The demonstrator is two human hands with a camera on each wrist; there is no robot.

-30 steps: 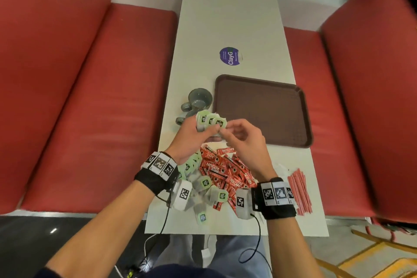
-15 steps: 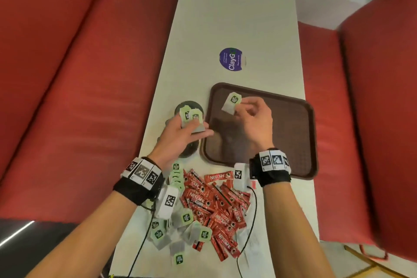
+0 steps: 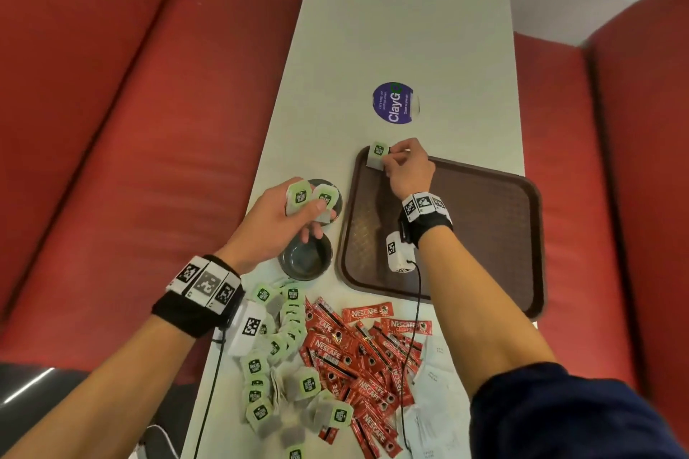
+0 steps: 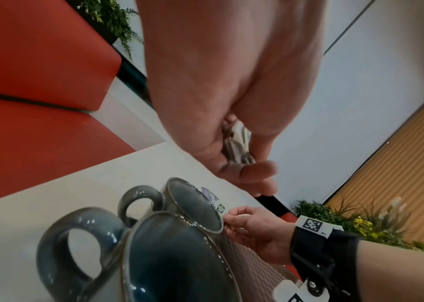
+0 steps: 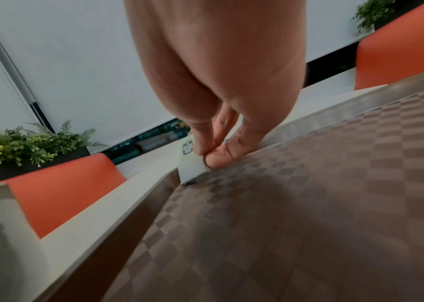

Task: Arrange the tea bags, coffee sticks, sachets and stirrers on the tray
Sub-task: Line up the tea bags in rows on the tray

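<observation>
- The right hand [image 3: 408, 169] pinches one tea bag [image 3: 377, 156] at the tray's [image 3: 484, 235] upper left corner, to start a row.
- The left hand [image 3: 277, 224] holds two more bags [image 3: 311, 199] ready, left of the tray.

2 grey mugs [image 3: 306, 257] side by side on white table [image 3: 402, 30], purple round sticker [image 3: 393, 102], red benches [image 3: 141, 130], potted greenery [image 5: 19, 143]

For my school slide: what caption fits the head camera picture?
Right hand sets a tea bag at the tray corner; left hand holds two more.
</observation>
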